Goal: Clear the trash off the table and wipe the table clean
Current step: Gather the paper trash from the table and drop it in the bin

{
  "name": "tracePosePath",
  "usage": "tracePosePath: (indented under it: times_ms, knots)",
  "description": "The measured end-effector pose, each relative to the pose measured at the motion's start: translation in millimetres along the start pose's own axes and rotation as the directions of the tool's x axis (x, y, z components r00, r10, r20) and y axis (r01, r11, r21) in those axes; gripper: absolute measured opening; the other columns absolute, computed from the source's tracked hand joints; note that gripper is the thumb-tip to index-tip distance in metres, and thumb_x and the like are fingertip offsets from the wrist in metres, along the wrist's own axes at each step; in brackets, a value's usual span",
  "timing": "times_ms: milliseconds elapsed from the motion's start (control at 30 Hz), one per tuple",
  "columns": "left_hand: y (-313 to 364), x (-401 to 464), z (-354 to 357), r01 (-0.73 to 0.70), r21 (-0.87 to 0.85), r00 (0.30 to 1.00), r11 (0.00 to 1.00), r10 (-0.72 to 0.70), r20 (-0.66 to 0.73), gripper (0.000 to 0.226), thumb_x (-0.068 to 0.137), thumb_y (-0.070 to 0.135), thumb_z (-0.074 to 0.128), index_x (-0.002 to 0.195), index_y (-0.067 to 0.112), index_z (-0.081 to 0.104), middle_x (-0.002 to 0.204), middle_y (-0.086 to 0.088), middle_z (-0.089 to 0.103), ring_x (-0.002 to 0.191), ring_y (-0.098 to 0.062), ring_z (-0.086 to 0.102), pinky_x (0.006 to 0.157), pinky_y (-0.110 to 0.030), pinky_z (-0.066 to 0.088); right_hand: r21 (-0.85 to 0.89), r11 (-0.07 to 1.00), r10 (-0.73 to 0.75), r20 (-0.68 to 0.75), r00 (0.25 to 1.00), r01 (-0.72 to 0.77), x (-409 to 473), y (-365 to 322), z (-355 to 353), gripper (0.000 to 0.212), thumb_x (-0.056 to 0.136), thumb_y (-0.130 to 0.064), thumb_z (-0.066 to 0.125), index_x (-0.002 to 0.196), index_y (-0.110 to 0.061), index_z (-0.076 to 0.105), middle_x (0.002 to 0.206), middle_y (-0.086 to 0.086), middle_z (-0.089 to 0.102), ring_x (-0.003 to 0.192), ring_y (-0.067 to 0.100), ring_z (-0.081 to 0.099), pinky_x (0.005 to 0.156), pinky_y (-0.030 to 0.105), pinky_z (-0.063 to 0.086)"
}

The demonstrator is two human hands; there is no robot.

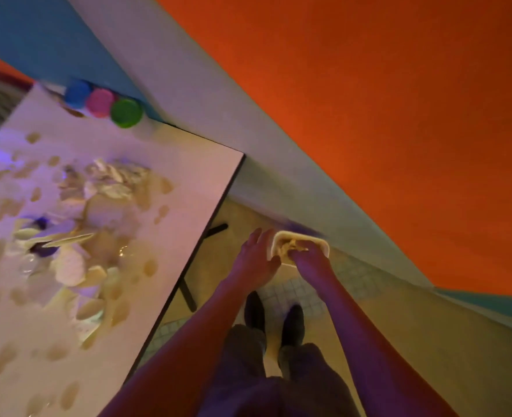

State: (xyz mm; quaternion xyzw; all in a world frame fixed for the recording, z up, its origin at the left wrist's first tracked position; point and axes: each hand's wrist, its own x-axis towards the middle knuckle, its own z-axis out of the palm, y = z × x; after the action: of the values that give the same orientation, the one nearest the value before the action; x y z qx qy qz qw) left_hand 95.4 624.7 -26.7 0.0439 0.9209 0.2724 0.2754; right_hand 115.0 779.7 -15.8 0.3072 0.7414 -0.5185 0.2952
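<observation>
A white table (188, 188) fills the left of the view, smeared with brownish spills and strewn with trash (77, 236): crumpled wrappers, plates and cups. To its right, over the floor, I hold a small cream tray (301, 240) with food scraps in it. My right hand (310, 260) grips the tray's near edge. My left hand (259, 255) lies against the tray's left side with its fingers straight. The image is blurred.
Three round lids or containers, blue (78, 93), pink (100, 102) and green (126, 112), sit at the table's far edge by the wall. An orange wall (369, 115) runs along the right. My shoes (292, 325) stand on tiled floor beside the table leg (188, 293).
</observation>
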Motion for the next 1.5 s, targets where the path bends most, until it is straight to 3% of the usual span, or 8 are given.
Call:
tracePosePath:
  times_ms: [100, 200, 300, 533, 767, 1033, 1267, 1500]
  knots:
    - [1, -19, -23, 0.043, -0.046, 0.997, 0.998, -0.046, -0.063, 0.074, 0.090, 0.034, 0.063, 0.154, 0.026, 0.028, 0.163, -0.007, 0.021, 0.145, -0.031, 0.031, 0.114, -0.043, 0.035, -0.014, 0.997, -0.077, -0.011, 0.997, 0.076, -17, -23, 2, 0.046, 0.089, -0.028, 0.065, 0.132, -0.022, 0.055, 0.121, 0.006, 0.065, 0.105, 0.025, 0.062, 0.093, 0.040, 0.050]
    - [-3, -36, -47, 0.066, -0.077, 0.985, 0.995, -0.077, -0.152, 0.073, 0.090, 0.033, 0.065, 0.154, 0.022, 0.031, 0.160, -0.008, 0.025, 0.142, -0.030, 0.036, 0.112, -0.041, 0.037, -0.066, 0.981, -0.182, 0.011, 0.983, 0.182, -28, -48, 7, 0.045, 0.090, -0.025, 0.066, 0.132, -0.017, 0.055, 0.120, 0.004, 0.063, 0.101, 0.021, 0.059, 0.081, 0.028, 0.042]
    - [-15, -54, -72, 0.083, -0.137, 0.964, 0.987, -0.114, -0.240, 0.073, 0.086, 0.039, 0.064, 0.151, 0.022, 0.036, 0.153, -0.010, 0.033, 0.134, -0.029, 0.047, 0.108, -0.041, 0.042, -0.132, 0.952, -0.271, 0.049, 0.961, 0.275, -34, -75, 18, 0.043, 0.091, -0.024, 0.066, 0.132, -0.016, 0.056, 0.129, 0.008, 0.062, 0.115, 0.025, 0.060, 0.091, 0.029, 0.044]
    - [-63, -80, -116, 0.138, -0.215, 0.885, 0.967, -0.218, -0.412, 0.063, 0.091, 0.033, 0.065, 0.148, 0.029, 0.039, 0.150, -0.006, 0.036, 0.129, -0.028, 0.050, 0.104, -0.042, 0.046, -0.204, 0.891, -0.377, 0.161, 0.912, 0.405, -37, -132, 59, 0.043, 0.091, -0.031, 0.063, 0.132, -0.025, 0.054, 0.126, 0.006, 0.063, 0.102, 0.023, 0.065, 0.085, 0.031, 0.051]
    - [-138, -76, -176, 0.209, -0.321, 0.786, 0.924, -0.354, -0.507, 0.061, 0.089, 0.025, 0.068, 0.145, 0.021, 0.045, 0.144, -0.010, 0.042, 0.126, -0.030, 0.053, 0.106, -0.036, 0.043, -0.290, 0.808, -0.439, 0.285, 0.852, 0.513, -23, -200, 133, 0.043, 0.092, -0.031, 0.064, 0.133, -0.028, 0.053, 0.126, 0.005, 0.061, 0.110, 0.022, 0.058, 0.094, 0.035, 0.048]
    - [-224, -33, -251, 0.300, -0.391, 0.718, 0.870, -0.476, -0.508, 0.062, 0.088, 0.024, 0.068, 0.145, 0.020, 0.045, 0.145, -0.013, 0.043, 0.125, -0.033, 0.053, 0.101, -0.039, 0.044, -0.401, 0.732, -0.459, 0.309, 0.833, 0.552, 11, -271, 220, 0.044, 0.089, -0.031, 0.064, 0.132, -0.027, 0.056, 0.126, 0.007, 0.060, 0.110, 0.023, 0.060, 0.091, 0.033, 0.048]
    - [-268, 2, -294, 0.361, -0.334, 0.750, 0.871, -0.484, -0.450, 0.056, 0.087, 0.025, 0.064, 0.141, 0.023, 0.048, 0.138, -0.016, 0.049, 0.118, -0.040, 0.056, 0.099, -0.042, 0.046, -0.440, 0.689, -0.504, 0.281, 0.817, 0.576, 35, -310, 263, 0.037, 0.088, -0.029, 0.065, 0.124, -0.026, 0.063, 0.119, 0.009, 0.063, 0.106, 0.026, 0.063, 0.088, 0.043, 0.054]
    - [-289, 35, -313, 0.432, -0.307, 0.732, 0.848, -0.528, -0.431, 0.049, 0.092, 0.031, 0.060, 0.140, 0.028, 0.050, 0.139, -0.007, 0.051, 0.124, -0.031, 0.054, 0.097, -0.040, 0.047, -0.525, 0.612, -0.521, 0.294, 0.801, 0.591, 62, -334, 300, 0.037, 0.083, -0.033, 0.066, 0.119, -0.026, 0.064, 0.113, 0.005, 0.066, 0.105, 0.026, 0.063, 0.086, 0.036, 0.051]
